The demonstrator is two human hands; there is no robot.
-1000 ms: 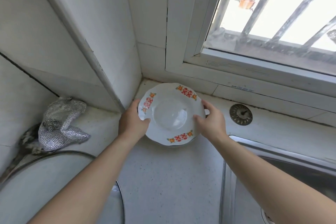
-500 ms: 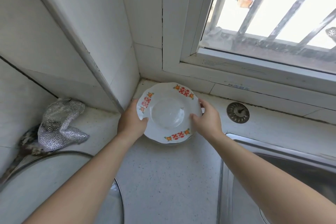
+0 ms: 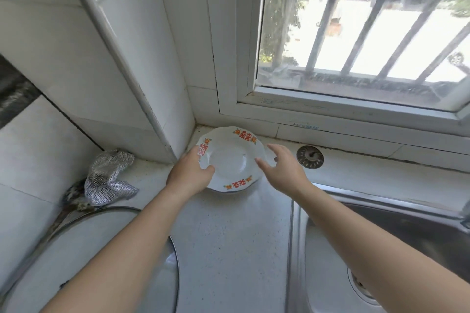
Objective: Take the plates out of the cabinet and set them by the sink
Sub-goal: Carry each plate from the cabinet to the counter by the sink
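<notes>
Now left hand (image 3: 189,178) grips plate (image 3: 230,160) rim in the corner; right hand (image 3: 282,170) spread, apart.

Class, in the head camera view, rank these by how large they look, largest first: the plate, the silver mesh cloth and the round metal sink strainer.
1. plate
2. silver mesh cloth
3. sink strainer

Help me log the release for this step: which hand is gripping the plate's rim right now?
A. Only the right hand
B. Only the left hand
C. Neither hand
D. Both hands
B: the left hand has its thumb over the rim of the plate, while the right hand is open with its fingers spread, apparently just off the rim.
</notes>
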